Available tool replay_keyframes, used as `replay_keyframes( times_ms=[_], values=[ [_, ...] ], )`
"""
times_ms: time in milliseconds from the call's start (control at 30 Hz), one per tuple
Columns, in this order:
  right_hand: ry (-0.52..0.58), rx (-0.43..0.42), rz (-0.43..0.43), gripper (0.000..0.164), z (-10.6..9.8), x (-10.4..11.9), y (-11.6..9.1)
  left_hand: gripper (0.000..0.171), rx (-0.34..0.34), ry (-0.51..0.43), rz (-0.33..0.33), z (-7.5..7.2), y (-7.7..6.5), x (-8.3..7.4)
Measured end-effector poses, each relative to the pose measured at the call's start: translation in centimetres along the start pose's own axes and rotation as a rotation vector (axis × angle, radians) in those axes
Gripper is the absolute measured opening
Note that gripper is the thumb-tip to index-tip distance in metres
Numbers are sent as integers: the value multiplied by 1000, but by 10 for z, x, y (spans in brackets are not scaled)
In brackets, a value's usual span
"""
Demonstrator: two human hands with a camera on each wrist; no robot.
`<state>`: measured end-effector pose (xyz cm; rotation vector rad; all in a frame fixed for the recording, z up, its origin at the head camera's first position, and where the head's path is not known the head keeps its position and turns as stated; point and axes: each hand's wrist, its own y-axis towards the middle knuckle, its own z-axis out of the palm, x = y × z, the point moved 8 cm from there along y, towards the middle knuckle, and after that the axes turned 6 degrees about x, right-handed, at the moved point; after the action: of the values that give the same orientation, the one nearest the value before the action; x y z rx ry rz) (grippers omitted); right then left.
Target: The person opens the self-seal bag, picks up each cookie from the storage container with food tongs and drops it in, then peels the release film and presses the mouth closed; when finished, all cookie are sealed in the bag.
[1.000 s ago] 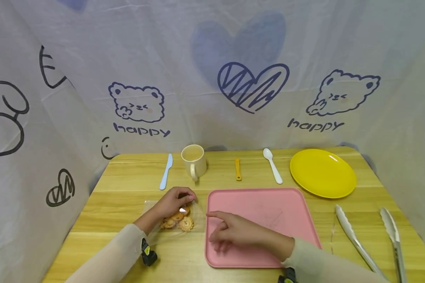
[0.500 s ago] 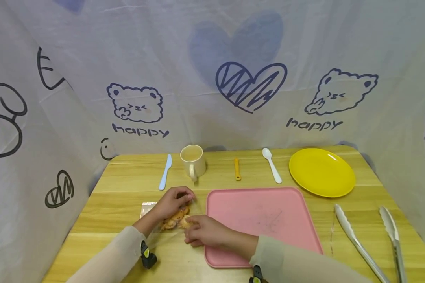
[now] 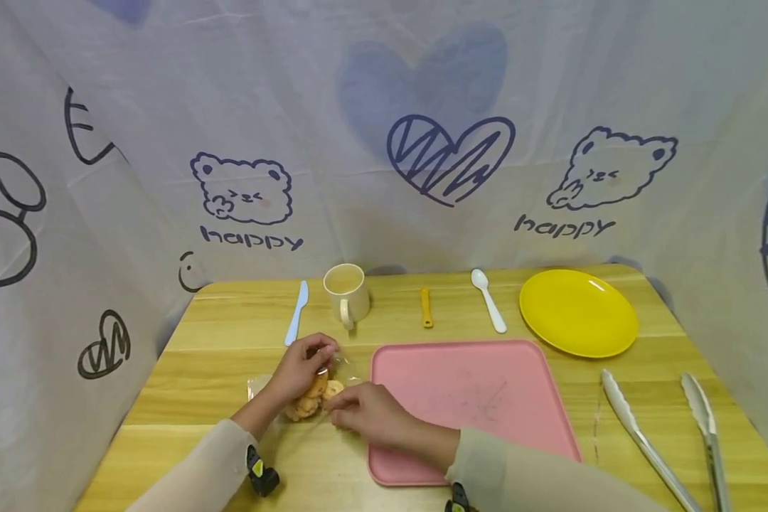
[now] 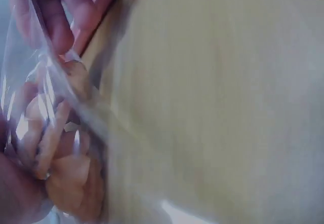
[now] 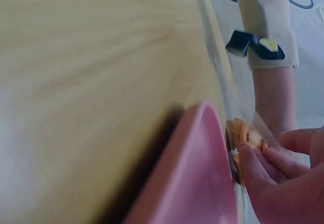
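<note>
Several golden-brown cookies (image 3: 304, 407) lie inside a clear plastic bag (image 3: 345, 366) on the table, left of the pink tray. My left hand (image 3: 299, 368) is over the bag's far side and pinches its film between thumb and fingers. From the right, my right hand (image 3: 376, 416) reaches past the tray's edge and pinches the bag's near right side. The film stretches between the two hands. In the left wrist view, the cookies (image 4: 71, 176) show through shiny film (image 4: 48, 82). In the right wrist view, my right hand's curled fingers (image 5: 253, 168) are beside the cookies (image 5: 243, 133).
The pink tray (image 3: 467, 398) lies under my right forearm. Along the back are a light blue knife (image 3: 297, 313), a cream mug (image 3: 347, 293), a small orange handle (image 3: 427, 308), a white spoon (image 3: 488, 300) and a yellow plate (image 3: 579, 313). Metal tongs (image 3: 646, 441) lie at right.
My right hand has moved left from over the tray to the bag and now pinches it. My left hand has shifted slightly left, and the bag's film has lifted between them.
</note>
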<state>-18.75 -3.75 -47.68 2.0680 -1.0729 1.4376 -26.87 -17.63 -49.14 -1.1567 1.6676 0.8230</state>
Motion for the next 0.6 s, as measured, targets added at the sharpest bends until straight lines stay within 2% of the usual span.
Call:
replay_keyframes(
  times_ms=[167,267,400,500,600],
  values=[
    [-178,-95,-132,14,-17,15,2,24,-166,-74,-23,-16,-12,-9],
    [-348,-167,-236,13,-28,33,-1,26,-268,-137,-20,-27,-23,-22],
    [-574,-275,-381,8,-42,61,-11,28,-384,-240,27,-39,-39,-43],
    [-632,-318,-456,5,-51,76,-17,28,-443,-317,74,-46,-51,-58],
    [-629,-319,-486,4,-60,84,-19,29,-474,-346,113,-51,-62,-68]
  ],
)
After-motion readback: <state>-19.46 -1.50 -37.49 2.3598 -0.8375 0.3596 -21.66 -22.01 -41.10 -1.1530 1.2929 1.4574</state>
